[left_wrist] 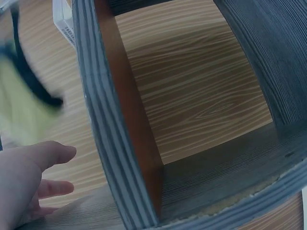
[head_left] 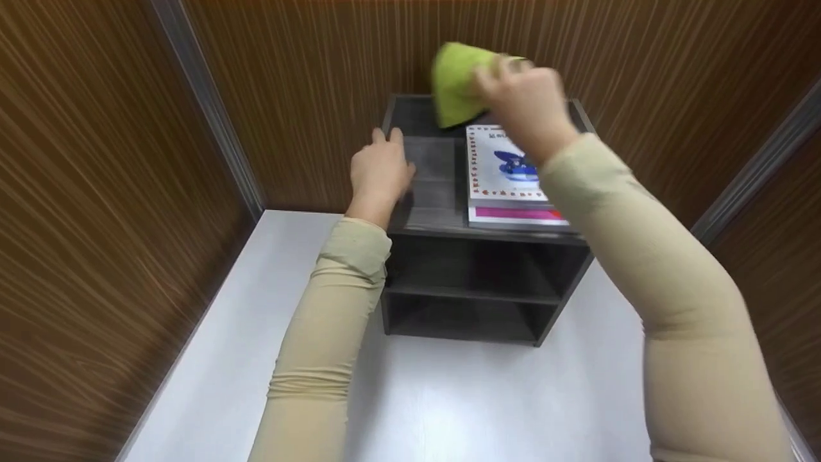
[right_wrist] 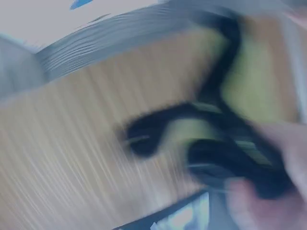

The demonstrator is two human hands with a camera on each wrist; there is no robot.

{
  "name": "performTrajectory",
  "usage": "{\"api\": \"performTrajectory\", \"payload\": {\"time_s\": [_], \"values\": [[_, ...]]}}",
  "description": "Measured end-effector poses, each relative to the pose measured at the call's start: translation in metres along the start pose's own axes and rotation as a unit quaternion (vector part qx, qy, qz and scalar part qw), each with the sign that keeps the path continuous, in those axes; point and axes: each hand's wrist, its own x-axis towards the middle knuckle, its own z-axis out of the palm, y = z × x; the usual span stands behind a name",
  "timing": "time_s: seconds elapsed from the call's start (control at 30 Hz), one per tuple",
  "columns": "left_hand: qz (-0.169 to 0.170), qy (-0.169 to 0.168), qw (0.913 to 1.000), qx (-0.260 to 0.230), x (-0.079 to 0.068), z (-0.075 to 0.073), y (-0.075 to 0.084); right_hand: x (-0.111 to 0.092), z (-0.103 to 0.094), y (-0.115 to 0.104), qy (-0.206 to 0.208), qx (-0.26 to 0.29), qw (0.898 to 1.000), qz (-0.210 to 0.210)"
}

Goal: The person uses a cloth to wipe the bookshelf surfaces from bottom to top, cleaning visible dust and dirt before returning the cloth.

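In the head view, my right hand (head_left: 524, 102) grips a soft yellow-green piece (head_left: 457, 83), held above the back of a dark grey wood-grain cabinet (head_left: 433, 179). Its exact kind is unclear. Black curved bands (right_wrist: 235, 165) run along it in the blurred right wrist view. My left hand (head_left: 380, 170) rests at the left edge of the cabinet top, holding nothing; its fingers (left_wrist: 55, 188) extend loosely in the left wrist view. Two stacked books (head_left: 487, 183) lie on the cabinet top at the right, partly covered by my right forearm. The upper book's cover is white with a blue figure.
Open shelves (head_left: 474, 266) face me below the cabinet top. Brown wood-grain panels (head_left: 308, 83) stand behind and at both sides, with metal strips (head_left: 208, 96) at the corners. White floor (head_left: 449, 398) spreads in front. A small white box (left_wrist: 64, 21) shows in the left wrist view.
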Motion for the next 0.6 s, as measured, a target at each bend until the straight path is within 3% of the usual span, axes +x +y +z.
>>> {"api": "performTrajectory", "payload": {"time_s": [0.07, 0.13, 0.23, 0.33, 0.47, 0.53, 0.6], "values": [[0.0, -0.002, 1.0, -0.004, -0.003, 0.003, 0.003, 0.016, 0.023, -0.004, 0.048, -0.031, 0.992, -0.115], [0.002, -0.002, 1.0, -0.006, -0.007, 0.007, 0.007, 0.028, 0.046, -0.007, 0.073, -0.061, 0.973, -0.209], [0.005, -0.005, 1.0, -0.003, -0.012, 0.01, 0.014, 0.04, 0.074, -0.011, 0.048, -0.083, 0.958, -0.268], [0.01, -0.01, 0.9999, 0.001, -0.017, 0.012, 0.021, 0.045, 0.09, -0.015, -0.05, -0.092, 0.963, -0.249], [0.015, -0.018, 0.9997, 0.005, -0.02, 0.01, 0.027, 0.046, 0.094, -0.011, -0.218, -0.09, 0.958, -0.165], [0.017, -0.016, 0.9997, 0.008, -0.019, 0.008, 0.027, 0.045, 0.091, -0.005, -0.267, -0.085, 0.951, -0.132], [0.02, -0.014, 0.9996, 0.013, -0.017, 0.005, 0.027, 0.044, 0.087, 0.003, -0.29, -0.072, 0.948, -0.106]]}}
